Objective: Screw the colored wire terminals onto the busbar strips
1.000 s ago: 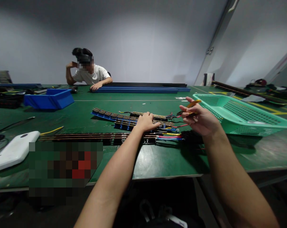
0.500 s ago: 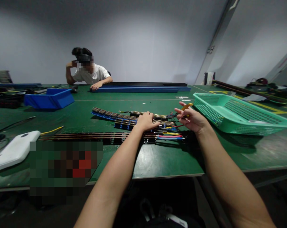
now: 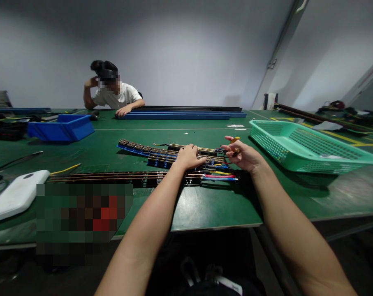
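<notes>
My left hand [image 3: 189, 157] lies over blue-backed strips with long metal rods [image 3: 161, 158], its fingers resting across them. In my right hand [image 3: 246, 157] is a pair of yellow-handled pliers [image 3: 235, 140]; the fingers partly cover it, and I cannot make out its jaws. That hand is at the right end of the strips, close to thin red and dark wires [image 3: 226, 162]. Nearer to me lies a long dark strip with copper-coloured rods [image 3: 112, 177]. From its right end come red and blue wires [image 3: 218, 177].
A green mesh basket [image 3: 297, 162] stands right of my right hand. At the left are a blue bin [image 3: 61, 129] and a white device [image 3: 19, 195]. Across the green table [image 3: 205, 209] a person [image 3: 118, 96] sits by long blue bars [image 3: 177, 116].
My right hand, with the pliers, has shifted slightly left, and the pliers' handles sit at a slightly different angle. My left hand remains on the strips. The view has shifted a little.
</notes>
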Motion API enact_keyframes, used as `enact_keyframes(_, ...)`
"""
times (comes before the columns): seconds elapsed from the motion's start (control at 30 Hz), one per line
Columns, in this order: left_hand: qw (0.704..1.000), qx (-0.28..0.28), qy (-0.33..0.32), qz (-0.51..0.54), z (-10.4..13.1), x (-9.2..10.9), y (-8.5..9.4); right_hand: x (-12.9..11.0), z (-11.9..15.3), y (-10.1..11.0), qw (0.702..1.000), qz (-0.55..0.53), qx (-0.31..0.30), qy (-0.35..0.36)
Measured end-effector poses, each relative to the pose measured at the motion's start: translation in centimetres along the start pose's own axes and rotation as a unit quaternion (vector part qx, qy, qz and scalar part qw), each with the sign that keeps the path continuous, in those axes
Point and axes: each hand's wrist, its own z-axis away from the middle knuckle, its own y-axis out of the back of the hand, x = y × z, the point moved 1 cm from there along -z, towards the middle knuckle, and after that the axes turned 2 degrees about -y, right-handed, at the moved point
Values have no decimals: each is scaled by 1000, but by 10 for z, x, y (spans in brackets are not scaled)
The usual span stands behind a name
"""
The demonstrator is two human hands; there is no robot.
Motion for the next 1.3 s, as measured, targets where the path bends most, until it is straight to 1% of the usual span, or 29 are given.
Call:
enact_keyframes(0.17,1000,-1,4,-5,0,0,0,2,2,-2,998,30,12,48)
enact_keyframes(0.3,1000,-2,4,-3,0,-1,0,1,4,-2,994,27,44,97)
enact_keyframes(0.53,1000,2,5,-1,0,0,-1,2,2,-7,986,56,83,135)
enact_keyframes(0.73,1000,2,2,0,0,0,0,3,7,-11,972,72,112,195)
enact_keyframes(0.93,1000,3,4,3,0,0,0,5,3,-7,976,89,119,156)
enact_keyframes(1.17,1000,2,1,2,0,-1,0,3,-2,0,986,65,92,126)
enact_keyframes(1.23,1000,3,0,1,-1,-1,-1,3,-4,2,986,91,81,118)
enact_keyframes(1.3,1000,4,1,-1,-1,-1,-1,6,-6,3,981,141,65,113)
